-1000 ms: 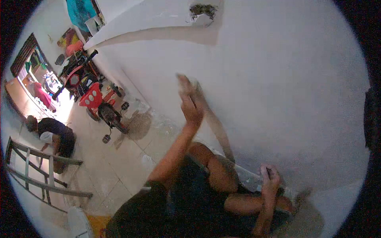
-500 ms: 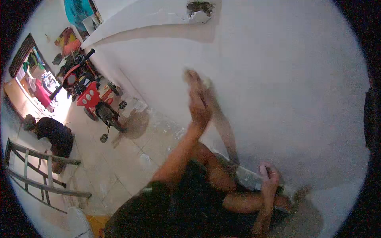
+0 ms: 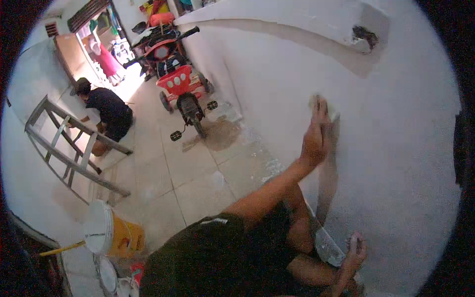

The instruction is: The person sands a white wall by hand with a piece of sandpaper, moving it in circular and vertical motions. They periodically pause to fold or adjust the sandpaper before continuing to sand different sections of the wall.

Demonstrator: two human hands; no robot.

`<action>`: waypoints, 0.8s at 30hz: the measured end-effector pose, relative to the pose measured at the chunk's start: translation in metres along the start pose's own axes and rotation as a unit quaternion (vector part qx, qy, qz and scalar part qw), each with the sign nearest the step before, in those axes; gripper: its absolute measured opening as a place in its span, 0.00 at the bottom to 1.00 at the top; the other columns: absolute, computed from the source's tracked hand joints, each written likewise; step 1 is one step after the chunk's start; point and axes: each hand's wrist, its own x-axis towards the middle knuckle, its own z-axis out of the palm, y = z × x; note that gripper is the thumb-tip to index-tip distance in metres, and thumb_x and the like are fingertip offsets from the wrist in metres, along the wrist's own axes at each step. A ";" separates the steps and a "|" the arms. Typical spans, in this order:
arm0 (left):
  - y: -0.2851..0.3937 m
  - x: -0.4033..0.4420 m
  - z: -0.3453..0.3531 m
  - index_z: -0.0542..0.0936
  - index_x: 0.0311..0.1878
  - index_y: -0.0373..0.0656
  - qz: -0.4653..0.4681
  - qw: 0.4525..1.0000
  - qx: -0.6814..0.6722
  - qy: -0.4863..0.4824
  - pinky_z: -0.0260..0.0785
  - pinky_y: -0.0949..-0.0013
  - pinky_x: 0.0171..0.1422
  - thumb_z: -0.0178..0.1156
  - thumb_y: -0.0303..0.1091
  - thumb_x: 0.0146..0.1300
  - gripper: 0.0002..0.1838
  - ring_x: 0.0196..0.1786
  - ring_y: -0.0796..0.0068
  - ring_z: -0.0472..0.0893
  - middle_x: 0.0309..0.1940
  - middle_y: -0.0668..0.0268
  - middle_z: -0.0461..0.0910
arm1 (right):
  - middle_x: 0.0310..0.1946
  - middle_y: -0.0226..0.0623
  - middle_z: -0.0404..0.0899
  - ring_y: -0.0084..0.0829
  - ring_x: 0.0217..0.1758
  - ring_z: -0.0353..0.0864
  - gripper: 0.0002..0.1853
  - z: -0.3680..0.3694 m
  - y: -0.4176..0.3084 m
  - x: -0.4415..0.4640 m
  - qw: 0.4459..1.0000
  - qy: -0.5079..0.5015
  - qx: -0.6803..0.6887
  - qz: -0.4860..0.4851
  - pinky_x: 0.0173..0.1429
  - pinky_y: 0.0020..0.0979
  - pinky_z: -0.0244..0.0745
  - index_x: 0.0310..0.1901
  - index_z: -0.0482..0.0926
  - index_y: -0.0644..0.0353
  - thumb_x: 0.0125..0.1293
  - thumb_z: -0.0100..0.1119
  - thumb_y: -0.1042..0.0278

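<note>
**Pale pad (image 3: pixel 337 118) pinned between my left hand (image 3: pixel 315 142) and the wall (image 3: pixel 401 148)**

From the head view, the pad lies directly beneath my left fingertips, on their wall side — no gap that I can make out between skin, pad and plaster. My left fingers are together, almost straight, pressing rather than curling, and they seem to have the pad gripped flat. One edge peeks out left of the fingertips and a corner shows to their right, so its long axis appears to run across my fingers rather than along them; most of it is covered, so I can't be sure. What the pad is made of, I can't tell.

My left hand is clearly the nearer one. My right hand (image 3: pixel 355 251) is well apart from the pad, low on the near right, just beside my bent legs (image 3: pixel 302 232). Its fingers are loosely bent — whether anything sits between them I can't tell.

Farther along the wall, on the far right, is a dark broken hole (image 3: pixel 364 37) at the end of a ledge (image 3: pixel 277 22). The red tricycle (image 3: pixel 180 81) stands to the far left, and the yellow bucket (image 3: pixel 127 236) is on the near left.
</note>
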 end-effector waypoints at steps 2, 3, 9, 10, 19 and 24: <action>-0.001 0.052 -0.002 0.50 0.81 0.32 -0.122 0.992 -0.016 0.021 0.56 0.54 0.81 0.37 0.38 0.83 0.30 0.81 0.43 0.57 0.81 0.43 0.53 | 0.48 0.37 0.83 0.31 0.48 0.82 0.13 -0.015 0.007 0.006 0.999 -0.044 -0.025 -0.003 0.53 0.33 0.78 0.53 0.83 0.62 0.76 0.61 0.62; 0.002 0.068 0.001 0.50 0.81 0.32 -0.121 0.992 -0.014 0.021 0.56 0.54 0.81 0.37 0.38 0.83 0.30 0.81 0.43 0.57 0.81 0.43 0.53 | 0.46 0.36 0.83 0.29 0.47 0.81 0.12 -0.019 0.006 0.010 0.995 -0.083 -0.049 -0.006 0.52 0.31 0.78 0.52 0.83 0.60 0.76 0.61 0.62; 0.013 -0.005 0.017 0.52 0.80 0.34 -0.040 0.999 -0.011 0.014 0.59 0.52 0.80 0.40 0.34 0.82 0.28 0.81 0.42 0.56 0.80 0.43 0.54 | 0.42 0.33 0.83 0.27 0.42 0.81 0.12 -0.015 0.016 0.007 1.000 -0.006 0.003 0.001 0.49 0.29 0.78 0.50 0.82 0.61 0.72 0.66 0.63; 0.013 -0.036 0.017 0.52 0.80 0.35 -0.039 0.999 0.022 -0.020 0.61 0.52 0.78 0.41 0.33 0.82 0.29 0.82 0.42 0.56 0.80 0.43 0.54 | 0.42 0.33 0.83 0.27 0.42 0.81 0.12 -0.013 0.011 0.005 1.000 -0.006 0.003 0.000 0.49 0.29 0.78 0.50 0.82 0.61 0.72 0.66 0.63; 0.019 0.054 0.004 0.52 0.80 0.36 -0.097 0.992 -0.045 0.061 0.65 0.54 0.76 0.42 0.34 0.82 0.29 0.77 0.43 0.65 0.80 0.40 0.53 | 0.44 0.35 0.84 0.29 0.44 0.82 0.12 -0.019 -0.007 0.003 0.999 -0.019 -0.041 -0.020 0.50 0.31 0.77 0.49 0.82 0.63 0.73 0.65 0.63; 0.008 0.016 0.017 0.54 0.78 0.32 -0.184 0.982 -0.052 -0.001 0.64 0.54 0.76 0.39 0.34 0.82 0.27 0.77 0.42 0.65 0.81 0.44 0.54 | 0.50 0.36 0.83 0.29 0.51 0.80 0.14 -0.018 -0.012 -0.003 0.998 0.025 0.025 0.061 0.56 0.30 0.74 0.56 0.82 0.63 0.74 0.64 0.65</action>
